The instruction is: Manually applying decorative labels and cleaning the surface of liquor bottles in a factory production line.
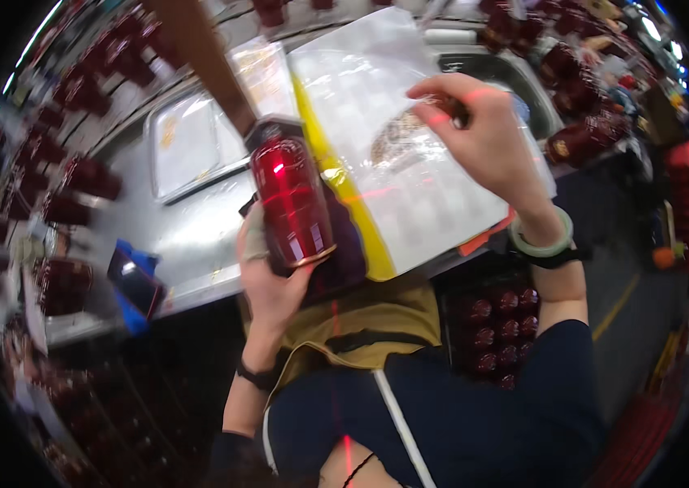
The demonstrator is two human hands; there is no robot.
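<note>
A glossy red cylindrical vessel (292,199) with a gold rim at its lower end leans in my left hand (270,285). The thumb and palm support it low down; a dark cloth lies beside and beneath it. Over a white sheet (409,220) under shiny clear film, my right hand (475,122) is raised with curled fingers, thumb and forefinger close together. Whatever those fingers may hold is too small to make out. Beneath them on the sheet shows a brownish-gold printed patch (401,138). A yellow strip (344,179) borders the sheet's left side.
A shallow metal tray (186,150) lies left on the steel worktop (129,211). A brown upright post (210,61) rises behind the vessel. Near the left edge sits a dark phone-like device (135,281) on blue. Many red vessels (588,134) stand around; a sink basin (483,69) is at far right.
</note>
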